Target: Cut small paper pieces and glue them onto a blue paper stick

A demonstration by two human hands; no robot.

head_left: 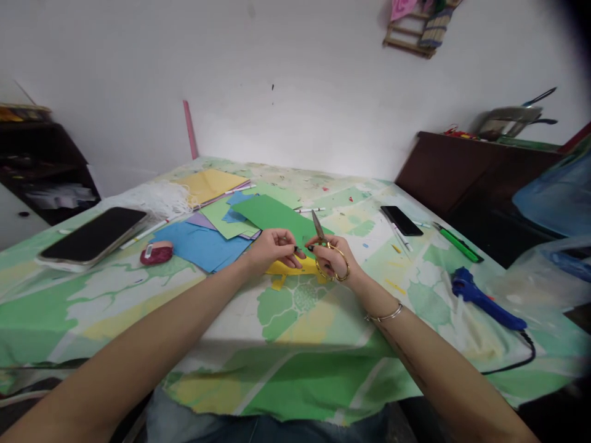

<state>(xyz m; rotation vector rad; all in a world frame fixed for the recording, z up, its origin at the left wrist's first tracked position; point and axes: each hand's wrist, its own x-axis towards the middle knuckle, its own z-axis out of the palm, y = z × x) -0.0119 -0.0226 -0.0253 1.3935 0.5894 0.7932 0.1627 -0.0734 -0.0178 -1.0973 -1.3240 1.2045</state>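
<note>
My right hand (335, 255) holds a pair of scissors (319, 229) with gold-coloured handles, the blades pointing up and away. Its thumb and forefinger are pinched close to my left hand (277, 251). The left fingers are also closed in a pinch; dark tips show there, and whatever they grip is too small to make out. Below both hands lies a yellow paper piece (302, 266) with short tabs at its near edge. A green sheet (277, 215) rests just behind the hands.
Blue paper (203, 246) and a yellow stack (215, 184) lie left, near white stringy material (152, 200). Farther left are a large phone (95, 234) and a dark red object (157, 253). A black phone (401, 220), green cutter (457, 242) and blue glue gun (487, 301) lie right.
</note>
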